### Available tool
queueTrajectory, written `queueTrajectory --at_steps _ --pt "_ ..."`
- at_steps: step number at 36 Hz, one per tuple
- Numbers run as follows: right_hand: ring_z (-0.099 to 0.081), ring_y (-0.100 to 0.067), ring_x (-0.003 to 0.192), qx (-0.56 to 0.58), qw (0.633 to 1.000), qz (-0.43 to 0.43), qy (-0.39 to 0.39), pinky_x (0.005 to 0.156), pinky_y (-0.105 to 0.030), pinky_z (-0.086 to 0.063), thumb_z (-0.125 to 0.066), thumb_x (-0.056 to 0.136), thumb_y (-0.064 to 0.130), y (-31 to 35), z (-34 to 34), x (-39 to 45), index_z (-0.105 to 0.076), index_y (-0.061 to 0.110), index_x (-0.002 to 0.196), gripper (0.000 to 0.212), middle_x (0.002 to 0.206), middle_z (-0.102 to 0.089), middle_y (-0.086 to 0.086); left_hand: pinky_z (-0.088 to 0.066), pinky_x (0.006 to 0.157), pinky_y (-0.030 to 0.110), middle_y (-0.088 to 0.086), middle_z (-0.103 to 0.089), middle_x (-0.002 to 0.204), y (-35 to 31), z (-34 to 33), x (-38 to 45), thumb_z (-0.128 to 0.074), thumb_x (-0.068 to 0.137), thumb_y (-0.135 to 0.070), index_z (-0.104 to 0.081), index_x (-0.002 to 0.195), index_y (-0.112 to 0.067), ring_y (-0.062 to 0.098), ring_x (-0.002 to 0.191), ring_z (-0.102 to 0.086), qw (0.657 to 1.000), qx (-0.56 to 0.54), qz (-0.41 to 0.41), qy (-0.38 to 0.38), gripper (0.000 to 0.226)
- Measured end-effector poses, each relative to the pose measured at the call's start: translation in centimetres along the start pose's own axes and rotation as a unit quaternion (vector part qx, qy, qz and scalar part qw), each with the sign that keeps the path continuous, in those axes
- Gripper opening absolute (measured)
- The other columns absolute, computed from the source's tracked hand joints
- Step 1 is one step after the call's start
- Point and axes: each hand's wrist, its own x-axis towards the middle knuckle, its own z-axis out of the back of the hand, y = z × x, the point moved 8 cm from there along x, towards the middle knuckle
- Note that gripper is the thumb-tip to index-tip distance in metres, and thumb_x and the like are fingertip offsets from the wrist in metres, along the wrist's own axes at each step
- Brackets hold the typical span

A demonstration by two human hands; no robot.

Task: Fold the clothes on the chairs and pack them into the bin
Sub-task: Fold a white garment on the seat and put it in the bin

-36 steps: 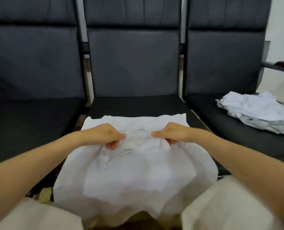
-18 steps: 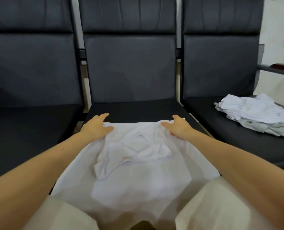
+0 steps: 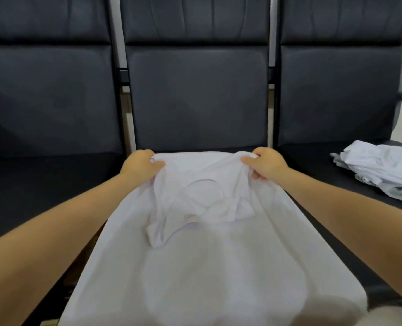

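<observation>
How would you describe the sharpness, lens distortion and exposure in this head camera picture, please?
Head view: wide-angle bending bows the chair backs outward; the near hem of the white shirt is soft and washed out, its folds hard to read; the left hand and right hand are fairly sharp; the pile of white clothes at the right edge is bright but legible; no hard glare.

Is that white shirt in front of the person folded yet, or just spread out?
Spread out. The white shirt lies flat along the middle chair seat, with both hands gripping its far corners.
</observation>
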Motion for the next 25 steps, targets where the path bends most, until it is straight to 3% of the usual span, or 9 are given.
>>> queueTrajectory --at_steps 3,7,10,13,15,19,25 --pt "-0.062 -0.026 0.062 -0.032 0.999 -0.007 -0.014 0.072 -0.039 -0.055 -0.059 0.087 0.036 0.5 -0.1 2.5 -0.05 0.015 0.072 0.028 0.069 -0.066 -0.01 -0.045 0.072 0.036 0.012 -0.06 0.098 -0.2 -0.4 2.6 -0.056 0.093 -0.029 -0.061 0.1 -0.004 0.028 0.086 -0.057 1.0 0.019 0.013 -0.017 0.026" --pt "-0.058 -0.023 0.069 -0.069 0.997 -0.011 -0.038 0.064 -0.031 -0.045 -0.056 0.089 0.037 0.5 -1.2 5.8 -0.051 0.017 0.076 0.025 0.082 -0.067 -0.008 -0.041 0.074 0.033 0.013 -0.048 0.125 0.1 -2.4 5.8 -0.052 0.096 -0.031 -0.057 0.121 -0.007 0.03 0.097 -0.055 0.999 0.032 0.028 -0.029 0.035" --pt "-0.056 -0.023 0.083 -0.049 0.997 -0.022 -0.055 0.063 -0.029 -0.039 -0.054 0.093 0.035 -0.3 -2.7 7.8 -0.055 0.016 0.094 0.02 0.102 -0.065 -0.008 -0.04 0.078 0.035 0.015 -0.043 0.13 0.3 -3.8 7.3 -0.05 0.096 -0.029 -0.052 0.127 -0.01 0.034 0.107 -0.052 0.997 0.046 0.029 -0.049 0.036" --pt "-0.052 -0.027 0.113 -0.04 0.998 -0.038 -0.007 0.09 -0.034 -0.044 -0.054 0.094 0.04 -1.6 -5.2 8.5 -0.046 0.02 0.135 0.047 0.133 -0.053 -0.01 -0.037 0.098 0.04 0.011 -0.036 0.144 1.1 -6.3 7.8 -0.049 0.096 -0.042 -0.033 0.145 -0.018 0.032 0.129 -0.039 0.996 0.083 0.035 -0.007 0.057" --pt "-0.042 -0.03 0.13 -0.087 0.995 -0.036 0.016 0.106 -0.039 -0.037 -0.051 0.094 0.044 -1.8 -6.1 8.2 -0.032 0.022 0.148 0.061 0.145 -0.043 -0.009 -0.029 0.106 0.041 0.005 -0.036 0.149 1.8 -7.7 7.8 -0.041 0.094 -0.053 -0.029 0.147 -0.021 0.027 0.135 -0.036 0.99 0.128 0.034 0.037 0.063" --pt "-0.036 -0.028 0.136 -0.159 0.987 0.026 0.006 0.109 -0.038 -0.033 -0.049 0.094 0.045 -0.7 -6.3 7.2 -0.036 0.017 0.147 0.06 0.149 -0.04 -0.006 -0.03 0.107 0.044 0.004 -0.046 0.142 2.1 -7.4 7.4 -0.034 0.094 -0.057 -0.041 0.14 -0.022 0.027 0.132 -0.039 0.988 0.144 0.027 0.039 0.058" --pt "-0.046 -0.022 0.124 -0.075 0.996 0.041 -0.012 0.092 -0.032 -0.042 -0.049 0.096 0.038 1.0 -4.0 3.2 -0.051 0.019 0.135 0.043 0.135 -0.051 -0.004 -0.03 0.105 0.042 0.009 -0.043 0.143 -1.4 -4.2 3.6 -0.036 0.1 -0.047 -0.039 0.144 -0.019 0.03 0.133 -0.034 0.991 0.13 0.006 0.009 0.052"
